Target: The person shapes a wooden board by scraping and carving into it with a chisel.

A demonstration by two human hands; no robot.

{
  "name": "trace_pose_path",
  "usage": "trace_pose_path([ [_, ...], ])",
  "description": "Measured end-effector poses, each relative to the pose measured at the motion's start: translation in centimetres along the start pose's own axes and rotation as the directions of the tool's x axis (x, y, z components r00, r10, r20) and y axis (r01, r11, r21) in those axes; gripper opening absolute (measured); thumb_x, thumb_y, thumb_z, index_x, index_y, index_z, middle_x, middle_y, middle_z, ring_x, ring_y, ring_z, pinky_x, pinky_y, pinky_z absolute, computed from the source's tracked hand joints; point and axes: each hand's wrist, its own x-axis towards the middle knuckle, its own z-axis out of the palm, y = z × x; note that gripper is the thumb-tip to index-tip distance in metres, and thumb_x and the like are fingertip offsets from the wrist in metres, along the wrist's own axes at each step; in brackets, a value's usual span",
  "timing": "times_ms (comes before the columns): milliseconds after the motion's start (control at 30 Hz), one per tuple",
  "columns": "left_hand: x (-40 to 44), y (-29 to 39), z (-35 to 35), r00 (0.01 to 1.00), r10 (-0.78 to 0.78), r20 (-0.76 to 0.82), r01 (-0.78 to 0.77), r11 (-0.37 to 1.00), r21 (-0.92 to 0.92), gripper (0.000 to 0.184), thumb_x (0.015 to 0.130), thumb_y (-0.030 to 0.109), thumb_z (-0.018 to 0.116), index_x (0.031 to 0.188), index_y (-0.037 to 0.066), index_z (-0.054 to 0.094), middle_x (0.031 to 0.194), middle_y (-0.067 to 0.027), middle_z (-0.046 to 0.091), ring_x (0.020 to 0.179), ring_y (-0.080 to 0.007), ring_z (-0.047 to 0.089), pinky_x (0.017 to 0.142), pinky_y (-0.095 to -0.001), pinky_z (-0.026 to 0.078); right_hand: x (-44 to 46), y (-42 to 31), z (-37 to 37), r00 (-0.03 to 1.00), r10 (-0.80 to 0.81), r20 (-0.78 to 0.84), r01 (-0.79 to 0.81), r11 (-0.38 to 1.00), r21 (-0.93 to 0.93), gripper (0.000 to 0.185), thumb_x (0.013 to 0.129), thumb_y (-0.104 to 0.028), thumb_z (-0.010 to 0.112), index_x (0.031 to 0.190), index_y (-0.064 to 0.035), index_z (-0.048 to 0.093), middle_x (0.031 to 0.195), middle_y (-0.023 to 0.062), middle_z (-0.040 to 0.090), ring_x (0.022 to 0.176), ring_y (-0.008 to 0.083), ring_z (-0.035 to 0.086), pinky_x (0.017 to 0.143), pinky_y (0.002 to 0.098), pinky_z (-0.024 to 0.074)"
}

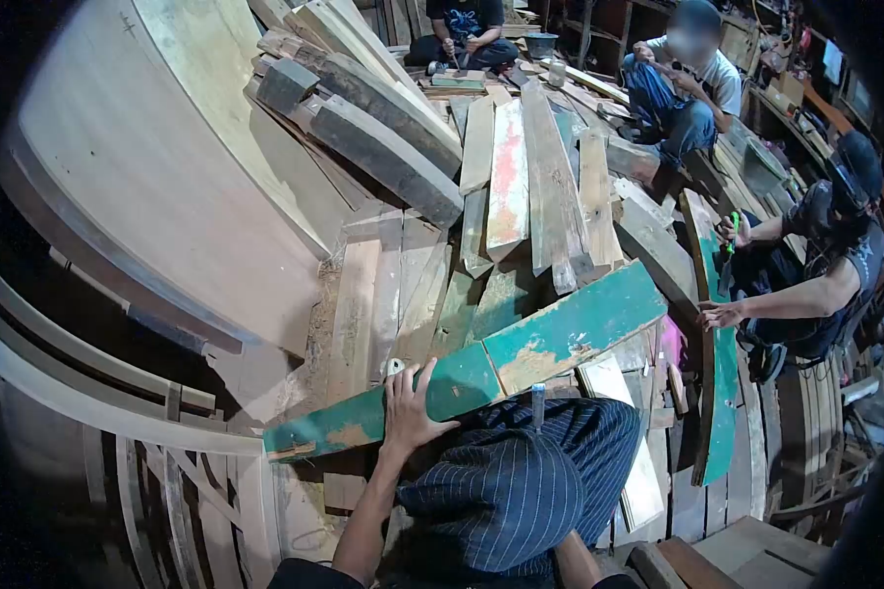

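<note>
A long plank with chipped green paint [570, 334] lies slantwise in front of me, across my knee area. My left hand [413, 410] grips it across its width, fingers over the top toward the far edge and thumb at the near edge. A dark seam crosses the plank right of that hand. My right forearm [577, 564] shows at the bottom, but the hand is hidden behind my striped trousers [521, 491], so its fingers cannot be seen. A small upright bluish-tipped object [537, 407] stands by my knee; its kind is unclear.
Thick timbers [383, 157] and loose boards [555, 187] are piled ahead. Large curved wooden panels [167, 177] stand at left, above a slatted wooden frame [177, 432]. At right, a person [805, 265] holds a green-handled tool [733, 236] by another green plank [717, 393]. Two more people sit farther back.
</note>
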Motion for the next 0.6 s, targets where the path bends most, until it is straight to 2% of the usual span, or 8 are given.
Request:
trace_pose_path([
  [433, -0.1, -0.1, 0.1, 1.0, -0.019, 0.024, 0.019, 1.0, 0.003, 0.127, 0.049, 0.043, 0.098, 0.158, 0.012, 0.04, 0.134, -0.0181, 0.05, 0.128, -0.0404, 0.047, 0.113, -0.0564, 0.034, 0.7, 0.3, 0.1, 1.0, -0.018, -0.008, 0.018, 0.999, -0.027, 0.018, 0.098, -0.021, 0.063, 0.103, -0.0051, 0.07, 0.081, -0.0101, 0.054, 0.071, 0.0056, 0.044, 0.059, 0.0272, 0.0356],
  [600, -0.2, -0.3, 0.3, 1.0, -0.009, 0.017, 0.009, 1.0, 0.007, 0.126, 0.049, 0.045, 0.098, 0.156, 0.012, 0.042, 0.134, -0.0176, 0.05, 0.127, -0.0395, 0.046, 0.111, -0.056, 0.034, 1.1, 0.6, 0.4, 0.998, -0.051, -0.026, 0.048, 0.993, -0.111, 0.017, 0.098, -0.02, 0.063, 0.102, -0.0049, 0.07, 0.081, -0.01, 0.054, 0.071, 0.0056, 0.044, 0.059, 0.0272, 0.0355],
])
